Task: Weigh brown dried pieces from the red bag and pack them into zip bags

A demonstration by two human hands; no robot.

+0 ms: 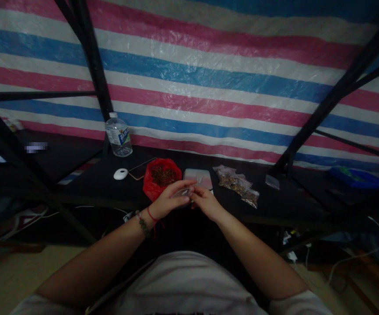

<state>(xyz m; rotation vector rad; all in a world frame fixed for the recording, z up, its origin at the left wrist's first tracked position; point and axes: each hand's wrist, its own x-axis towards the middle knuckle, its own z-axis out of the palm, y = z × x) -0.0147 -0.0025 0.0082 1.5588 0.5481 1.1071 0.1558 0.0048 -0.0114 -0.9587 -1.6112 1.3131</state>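
Note:
Near the table's front edge, my left hand [168,201] is closed around a small clear plastic bag [183,191], thumb below and fingers above. My right hand [206,202] meets it from the right, its fingers pinched together at the bag's edge; the exact grip there is partly hidden. Just behind my left hand stands an open red plastic bag [148,186] holding brownish dried bits [163,174]. Beyond my fingers lies a flat, pale rectangular object [204,176], perhaps a small scale. Several clear bags filled with brown bits [237,183] lie to the right.
On the black table [94,183] are a large clear bottle [120,135], a white mouse [120,174], a phone-like flat object [140,169] and a small flat plastic bag [272,182]. Dark metal posts [92,57] stand at both sides before a striped sheet [192,78].

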